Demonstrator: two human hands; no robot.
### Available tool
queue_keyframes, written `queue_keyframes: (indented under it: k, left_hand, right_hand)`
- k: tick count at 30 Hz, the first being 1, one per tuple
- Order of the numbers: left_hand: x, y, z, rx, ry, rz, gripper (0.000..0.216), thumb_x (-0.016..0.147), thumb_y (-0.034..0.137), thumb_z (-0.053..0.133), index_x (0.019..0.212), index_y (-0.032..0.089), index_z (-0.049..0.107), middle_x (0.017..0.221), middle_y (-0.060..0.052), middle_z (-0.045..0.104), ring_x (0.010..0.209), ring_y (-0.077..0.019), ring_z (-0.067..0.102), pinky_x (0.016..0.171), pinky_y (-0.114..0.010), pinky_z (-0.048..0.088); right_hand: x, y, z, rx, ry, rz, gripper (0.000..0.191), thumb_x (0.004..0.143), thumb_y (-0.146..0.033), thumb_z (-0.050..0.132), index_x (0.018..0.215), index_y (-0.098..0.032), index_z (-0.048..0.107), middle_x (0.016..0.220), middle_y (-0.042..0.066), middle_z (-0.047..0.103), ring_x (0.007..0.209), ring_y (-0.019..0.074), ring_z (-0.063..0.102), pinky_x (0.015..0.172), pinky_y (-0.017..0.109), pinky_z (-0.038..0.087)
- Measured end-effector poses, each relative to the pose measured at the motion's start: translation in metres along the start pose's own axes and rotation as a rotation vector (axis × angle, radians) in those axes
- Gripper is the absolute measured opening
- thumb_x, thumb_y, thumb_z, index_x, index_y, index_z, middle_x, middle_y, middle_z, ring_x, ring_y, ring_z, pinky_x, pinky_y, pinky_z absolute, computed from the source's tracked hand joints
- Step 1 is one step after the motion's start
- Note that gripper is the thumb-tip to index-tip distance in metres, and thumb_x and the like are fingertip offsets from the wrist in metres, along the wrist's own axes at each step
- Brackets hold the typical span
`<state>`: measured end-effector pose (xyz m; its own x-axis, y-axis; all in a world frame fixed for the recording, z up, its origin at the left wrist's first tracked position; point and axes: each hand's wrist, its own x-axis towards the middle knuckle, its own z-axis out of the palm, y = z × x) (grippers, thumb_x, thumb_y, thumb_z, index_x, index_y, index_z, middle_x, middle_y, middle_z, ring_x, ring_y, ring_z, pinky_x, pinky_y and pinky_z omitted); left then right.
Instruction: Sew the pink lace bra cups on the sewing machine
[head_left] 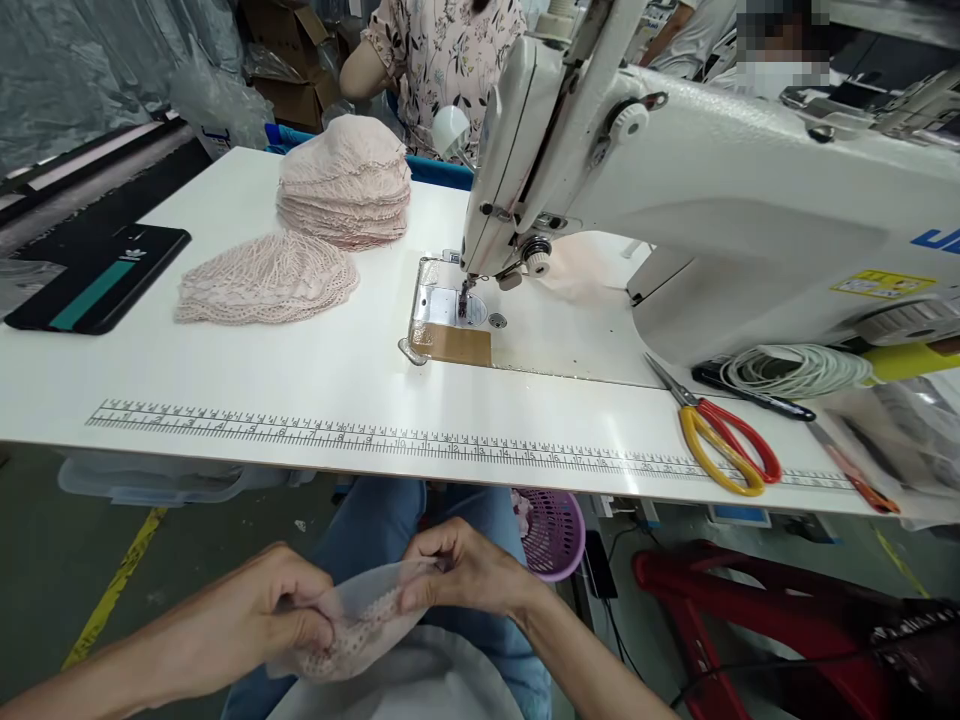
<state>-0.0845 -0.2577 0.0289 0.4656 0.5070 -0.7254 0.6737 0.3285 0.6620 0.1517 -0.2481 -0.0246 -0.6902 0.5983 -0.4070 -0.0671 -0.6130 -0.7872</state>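
Observation:
Above my lap, a small piece of sheer, pale pink lace fabric (367, 615) is stretched between both hands. My left hand (289, 610) pinches its left end, thumb against fingers. At the upper right end, my right hand (457, 570) grips the edge between thumb and fingertips. Both hands are below the front edge of the white sewing table (360, 390). On the table stands a white sewing machine (720, 190), its presser foot (464, 298) over the metal needle plate. Left of it sit a tall stack of pink lace pieces (345, 180) and a lower lace pile (266, 280).
A printed ruler (480, 447) runs along the table's front edge. Scissors (712, 435) with red and yellow handles lie at right, near coiled white cord (799, 370). A black phone-like case (101, 278) lies at left. Below are a purple basket (555, 535) and red stool (720, 620). Another person (450, 60) is behind the table.

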Motion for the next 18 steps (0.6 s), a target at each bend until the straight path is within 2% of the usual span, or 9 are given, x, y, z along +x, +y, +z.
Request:
queue_keyframes:
  k: [3, 6, 11, 15, 18]
  left_hand:
    - [0.0, -0.001, -0.004, 0.082, 0.051, -0.013, 0.033, 0.082, 0.042, 0.054, 0.062, 0.021, 0.069, 0.063, 0.0, 0.055, 0.073, -0.0201, 0.055, 0.06, -0.022, 0.039]
    - [-0.007, 0.001, -0.009, 0.114, 0.046, -0.008, 0.036, 0.082, 0.05, 0.055, 0.067, 0.023, 0.072, 0.069, -0.001, 0.06, 0.078, -0.0225, 0.057, 0.064, -0.023, 0.042]
    - [-0.01, 0.004, -0.012, 0.076, -0.036, -0.022, 0.015, 0.074, 0.032, 0.064, 0.075, 0.026, 0.078, 0.08, 0.0, 0.07, 0.086, -0.0233, 0.06, 0.072, -0.022, 0.045]
    - [-0.007, 0.009, -0.012, 0.075, -0.086, 0.006, 0.019, 0.076, 0.028, 0.062, 0.075, 0.027, 0.08, 0.076, 0.001, 0.074, 0.081, -0.0219, 0.063, 0.074, -0.024, 0.044]
    - [-0.008, 0.016, -0.013, 0.023, -0.113, -0.008, 0.017, 0.071, 0.023, 0.064, 0.075, 0.027, 0.08, 0.076, 0.002, 0.076, 0.082, -0.0223, 0.066, 0.072, -0.023, 0.046]
  right_hand:
    - [-0.001, -0.002, 0.004, 0.01, -0.052, -0.041, 0.053, 0.036, -0.045, 0.093, 0.074, -0.013, 0.073, 0.071, 0.001, 0.07, 0.065, 0.0129, 0.064, 0.068, 0.025, 0.052]
    - [0.001, -0.002, 0.007, 0.005, -0.041, -0.039, 0.047, 0.046, -0.049, 0.09, 0.072, -0.013, 0.074, 0.072, 0.003, 0.071, 0.066, 0.0137, 0.066, 0.069, 0.026, 0.053]
    - [0.002, 0.001, 0.002, 0.015, -0.047, -0.002, 0.038, 0.053, -0.04, 0.09, 0.073, -0.012, 0.074, 0.073, 0.002, 0.071, 0.066, 0.0113, 0.065, 0.067, 0.023, 0.051]
    - [0.0, 0.002, -0.003, 0.022, -0.076, 0.02, 0.036, 0.055, -0.04, 0.089, 0.073, -0.012, 0.074, 0.071, 0.001, 0.071, 0.063, 0.0107, 0.064, 0.066, 0.023, 0.051]
    - [0.001, 0.002, -0.003, 0.047, -0.091, 0.031, 0.035, 0.055, -0.039, 0.09, 0.073, -0.012, 0.074, 0.07, 0.001, 0.07, 0.063, 0.0104, 0.064, 0.067, 0.023, 0.051]
